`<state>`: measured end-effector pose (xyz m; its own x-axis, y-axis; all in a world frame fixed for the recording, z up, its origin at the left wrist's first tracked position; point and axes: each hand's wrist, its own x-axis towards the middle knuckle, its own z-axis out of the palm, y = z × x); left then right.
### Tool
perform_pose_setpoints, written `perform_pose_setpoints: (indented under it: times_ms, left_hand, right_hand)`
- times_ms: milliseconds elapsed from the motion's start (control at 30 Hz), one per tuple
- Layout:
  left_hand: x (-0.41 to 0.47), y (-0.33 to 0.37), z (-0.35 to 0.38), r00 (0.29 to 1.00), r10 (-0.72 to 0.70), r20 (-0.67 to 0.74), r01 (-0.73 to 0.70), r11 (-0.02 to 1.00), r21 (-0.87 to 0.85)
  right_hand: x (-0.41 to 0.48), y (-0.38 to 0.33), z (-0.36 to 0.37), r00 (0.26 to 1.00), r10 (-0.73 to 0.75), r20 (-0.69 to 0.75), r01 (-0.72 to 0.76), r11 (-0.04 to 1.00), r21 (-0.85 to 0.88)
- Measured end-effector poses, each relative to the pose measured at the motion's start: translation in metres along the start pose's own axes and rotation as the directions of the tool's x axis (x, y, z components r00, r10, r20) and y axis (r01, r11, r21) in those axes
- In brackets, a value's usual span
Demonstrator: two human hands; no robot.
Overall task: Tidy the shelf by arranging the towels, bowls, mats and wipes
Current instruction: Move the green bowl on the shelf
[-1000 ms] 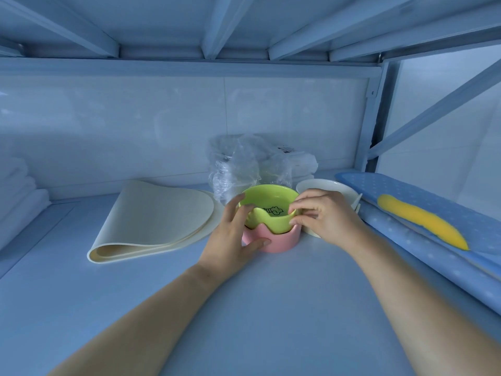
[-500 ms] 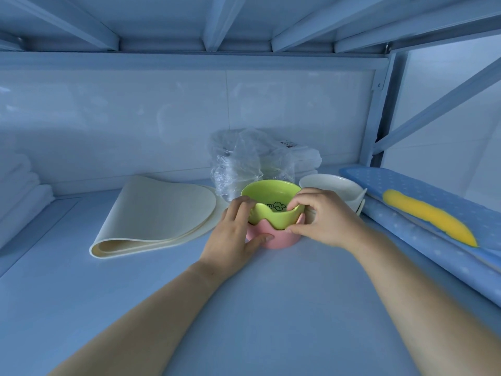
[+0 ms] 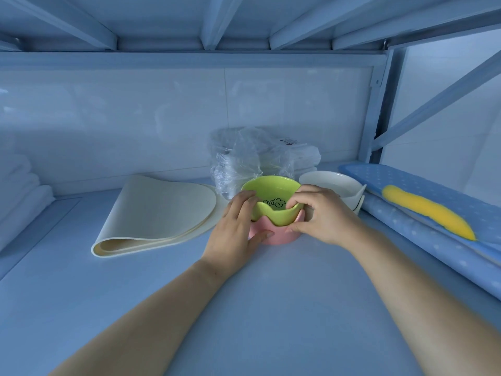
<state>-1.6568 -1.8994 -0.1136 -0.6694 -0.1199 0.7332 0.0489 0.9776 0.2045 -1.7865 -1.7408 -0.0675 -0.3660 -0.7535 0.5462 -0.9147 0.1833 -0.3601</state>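
Head view, one shelf bay.

1. Shelf [image 3: 135, 308]: pale blue board, filling the frame from 3 to 9 o'clock, with frame rails overhead at 12.
2. Blue dotted pads [image 3: 439, 248]: stacked flat along the shelf's edge at 3 o'clock. A long yellow patch [image 3: 425, 210] shows on the top one.
3. Cream mats [image 3: 162, 210]: several sheets folded over together, fold toward the viewer, lying at 9 o'clock of the bowls and just beside them.
4. White towels [image 3: 19, 191]: folded pile at the far 9 o'clock edge, partly cut off by the frame.
5. Wipes pack [image 3: 252, 161]: in crinkled clear plastic, at 12 o'clock of the bowls, against the back wall.
6. White bowls [image 3: 333, 183]: nested, at 2 o'clock of the coloured bowls. Their count is unclear.
7. Green bowl [image 3: 271, 191]: sits nested in the pink bowl [image 3: 282, 234] at mid-shelf. It has a wavy rim and a small black drawing inside.
8. Left hand [image 3: 235, 234]: clasps the stack from 9 o'clock, fingers on the green wall, thumb on the pink wall.
9. Right hand [image 3: 325, 215]: pinches the green rim from 3 o'clock, forefinger over the rim, thumb below it.
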Motion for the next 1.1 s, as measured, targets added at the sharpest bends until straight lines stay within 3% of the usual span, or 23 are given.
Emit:
perform_pose_setpoints:
  times_ms: [300,500,833,1100]
  left_hand:
    - [-0.002,0.003,0.000,0.997,0.018,0.072,-0.019,1.000,0.007]
    - [-0.003,0.003,-0.002,0.999,-0.004,0.039,0.003,1.000,0.006]
    - [-0.004,0.005,-0.005,0.990,-0.132,0.056,0.131,0.991,0.013]
    - [0.000,0.008,-0.016,0.986,-0.140,0.094,0.137,0.990,0.046]
  right_hand:
    - [0.002,0.003,0.003,1.000,0.000,0.007,0.000,1.000,0.007]
    - [0.000,-0.003,-0.001,1.000,-0.003,0.021,0.003,1.000,-0.019]
    - [0.001,-0.007,0.003,1.000,0.016,0.025,-0.015,0.999,-0.038]
    - [0.001,-0.034,0.005,0.998,-0.063,-0.001,0.062,0.991,-0.117]
